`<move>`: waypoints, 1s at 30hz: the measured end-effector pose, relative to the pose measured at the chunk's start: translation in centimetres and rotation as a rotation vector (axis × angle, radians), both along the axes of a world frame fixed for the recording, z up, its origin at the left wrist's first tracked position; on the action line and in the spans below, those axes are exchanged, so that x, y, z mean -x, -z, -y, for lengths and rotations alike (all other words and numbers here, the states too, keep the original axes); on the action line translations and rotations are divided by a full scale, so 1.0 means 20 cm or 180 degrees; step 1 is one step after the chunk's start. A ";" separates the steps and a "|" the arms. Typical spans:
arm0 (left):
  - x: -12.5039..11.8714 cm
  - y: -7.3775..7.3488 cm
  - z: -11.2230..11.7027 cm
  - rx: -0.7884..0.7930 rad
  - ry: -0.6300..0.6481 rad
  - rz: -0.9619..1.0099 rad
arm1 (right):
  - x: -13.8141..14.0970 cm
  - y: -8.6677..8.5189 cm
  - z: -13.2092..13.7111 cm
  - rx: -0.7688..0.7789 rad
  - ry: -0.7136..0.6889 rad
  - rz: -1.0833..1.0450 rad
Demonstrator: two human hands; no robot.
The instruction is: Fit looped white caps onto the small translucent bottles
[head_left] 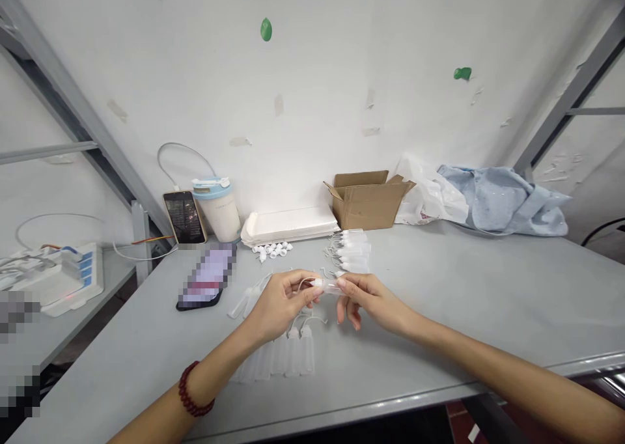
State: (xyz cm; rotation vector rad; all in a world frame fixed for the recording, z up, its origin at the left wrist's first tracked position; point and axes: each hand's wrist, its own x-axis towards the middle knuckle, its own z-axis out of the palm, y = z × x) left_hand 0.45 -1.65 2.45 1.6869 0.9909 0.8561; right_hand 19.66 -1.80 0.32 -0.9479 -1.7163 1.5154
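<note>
Between my two hands, above the grey table, a small clear plastic bottle (332, 288) lies sideways. My left hand (288, 301) pinches its white cap end, from which a thin curved tube runs. The fingers of my right hand (364, 294) close on the bottle's other end. Below my left hand, several translucent bottles (293, 356) with white caps and thin tubes lie in a row. More such bottles (355, 252) are lined up behind my hands. A cluster of loose white caps (273, 250) sits further back on the left.
At the back stand a stack of white trays or boxes (293, 224), an open cardboard box (371, 204), a white plastic bag (430, 193) and a blue cloth (498, 200). A cup (218, 213), a propped phone (185, 217) and a flat phone (208, 276) are left. A power strip (78, 281) lies beyond.
</note>
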 end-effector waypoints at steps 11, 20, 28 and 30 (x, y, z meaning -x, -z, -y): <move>0.00 -0.01 0.00 0.0118 0.0060 -0.0150 | -0.01 0.00 0.01 -0.0505 0.0318 0.0101; 0.00 0.00 0.02 0.0123 0.0269 -0.0063 | -0.03 0.03 0.01 -0.1467 0.0440 0.0596; -0.01 0.02 0.05 -0.0949 0.0084 -0.0627 | -0.02 -0.01 0.01 -0.0754 0.0312 0.0394; -0.01 0.03 0.06 -0.1360 0.0061 -0.0820 | -0.02 -0.01 -0.01 -0.0301 0.0142 0.0141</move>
